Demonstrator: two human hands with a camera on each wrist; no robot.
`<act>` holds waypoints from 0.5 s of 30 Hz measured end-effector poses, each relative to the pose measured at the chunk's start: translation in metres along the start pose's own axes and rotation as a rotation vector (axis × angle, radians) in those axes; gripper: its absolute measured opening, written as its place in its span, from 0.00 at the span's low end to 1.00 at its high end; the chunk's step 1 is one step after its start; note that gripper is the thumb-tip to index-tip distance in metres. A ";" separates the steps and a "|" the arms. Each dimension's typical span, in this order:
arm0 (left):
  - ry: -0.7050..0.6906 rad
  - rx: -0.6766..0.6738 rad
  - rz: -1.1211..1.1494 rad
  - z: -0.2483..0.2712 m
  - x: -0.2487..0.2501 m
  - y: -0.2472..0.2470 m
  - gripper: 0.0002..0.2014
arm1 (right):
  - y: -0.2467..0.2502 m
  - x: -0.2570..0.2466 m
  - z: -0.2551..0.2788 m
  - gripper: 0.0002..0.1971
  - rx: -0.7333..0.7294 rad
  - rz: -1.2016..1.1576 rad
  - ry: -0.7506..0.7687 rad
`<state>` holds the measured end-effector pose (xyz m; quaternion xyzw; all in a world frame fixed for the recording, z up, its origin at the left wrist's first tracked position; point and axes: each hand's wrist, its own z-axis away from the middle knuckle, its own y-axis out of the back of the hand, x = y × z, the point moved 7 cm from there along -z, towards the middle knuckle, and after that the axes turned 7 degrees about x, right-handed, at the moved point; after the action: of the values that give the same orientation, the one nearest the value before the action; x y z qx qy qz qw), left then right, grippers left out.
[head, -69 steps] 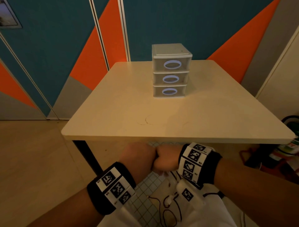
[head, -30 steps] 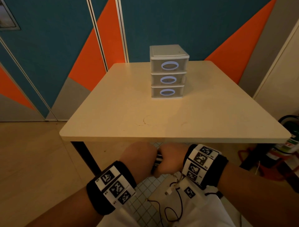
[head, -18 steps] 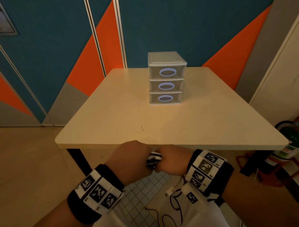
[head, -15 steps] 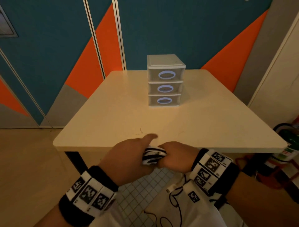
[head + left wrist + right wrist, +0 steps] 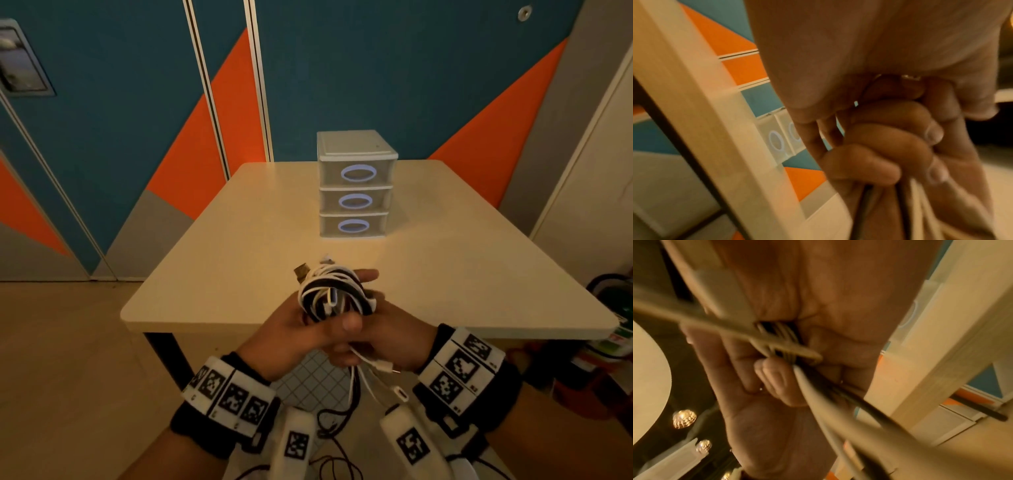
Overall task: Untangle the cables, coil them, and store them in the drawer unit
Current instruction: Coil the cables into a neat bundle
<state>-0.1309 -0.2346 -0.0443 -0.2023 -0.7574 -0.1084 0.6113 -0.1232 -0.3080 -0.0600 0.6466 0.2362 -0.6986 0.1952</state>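
A tangled bundle of black and white cables [image 5: 334, 295] is held up over the near edge of the cream table [image 5: 239, 260]. My left hand [image 5: 294, 329] grips the bundle, thumb across its front and fingers behind. My right hand [image 5: 390, 334] presses in from the right and holds the loose cable ends [image 5: 383, 368], which hang down with their plugs. In the left wrist view, curled fingers [image 5: 879, 146] clamp a black cable [image 5: 864, 211]. In the right wrist view, cable strands [image 5: 781, 344] run between both hands. The white three-drawer unit [image 5: 356, 185] stands at the table's far middle with all drawers closed.
A black table leg [image 5: 168, 356] stands below the near left corner. Bags and clutter [image 5: 609, 308] sit on the floor at the right. Teal and orange wall panels [image 5: 342, 68] rise behind the table. White tiled floor [image 5: 315, 380] shows under my hands.
Both hands rose from below the table's near edge to above it. The cable bundle, barely seen before, now sits fully in view between them.
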 end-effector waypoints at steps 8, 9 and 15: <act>-0.212 -0.008 -0.130 0.006 0.036 -0.008 0.10 | -0.012 -0.021 0.013 0.19 -0.039 0.202 0.114; -0.232 0.019 -0.147 0.006 0.036 -0.006 0.09 | -0.011 -0.022 0.013 0.16 -0.021 0.205 0.131; -0.258 0.248 -0.043 0.000 0.039 0.020 0.07 | -0.008 0.010 0.007 0.15 -0.012 0.438 0.090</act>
<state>-0.1285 -0.2103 -0.0083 -0.1213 -0.8412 -0.0003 0.5269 -0.1345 -0.3052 -0.0685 0.7118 0.1027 -0.6085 0.3354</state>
